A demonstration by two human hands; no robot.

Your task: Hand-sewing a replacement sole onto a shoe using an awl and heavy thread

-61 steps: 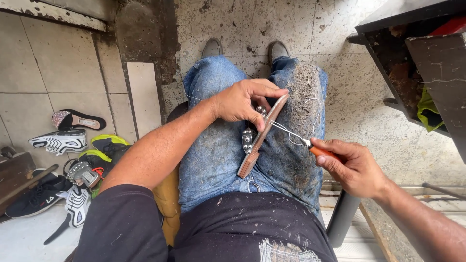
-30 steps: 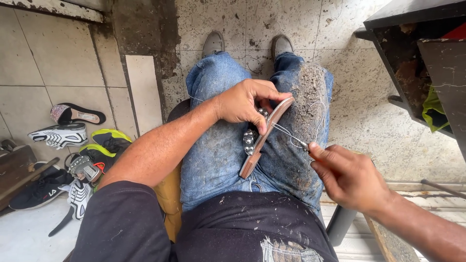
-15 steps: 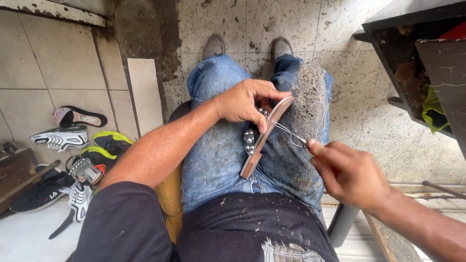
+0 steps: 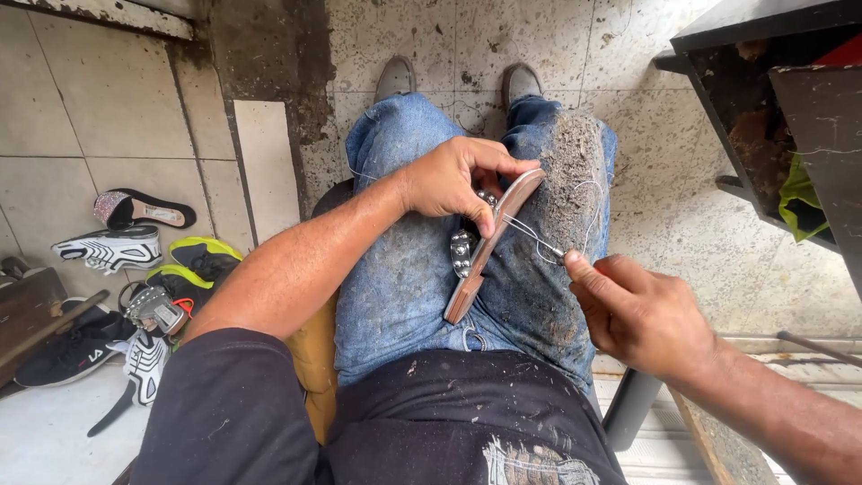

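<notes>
Speckled floor tiles (image 4: 709,242) are spreading under your 2 grey shoes (image 4: 396,79), and you are sitting with 1 brown sandal (image 4: 492,241) lying across your lap on dusty blue jeans (image 4: 400,278). That sandal is standing on edge, tilted, its toe end pointing away from you, with a row of silver studs (image 4: 461,249) showing on its strap side.

To your left, a heap of about 6 shoes is lying by the wall: 1 glittery flat sandal (image 4: 135,209), 1 white sneaker (image 4: 109,248), 1 black and neon-yellow shoe (image 4: 203,260) and several darker ones below. To your right, 1 dark metal stand (image 4: 763,108) is crowding the corner, with a green cloth (image 4: 799,198) tucked inside. Nothing is blocking the sandal itself.

Your left hand (image 4: 453,180) is curling closed over the sandal's upper end, thumb pressing along the sole edge and fingers wrapping behind it. Your right hand (image 4: 642,310) is pinching tight on 1 thin metal awl (image 4: 539,238), thumb and forefinger closing around its near end, its tip touching the sole's edge. 1 pale thread (image 4: 588,216) is looping from the tool across your right knee.
</notes>
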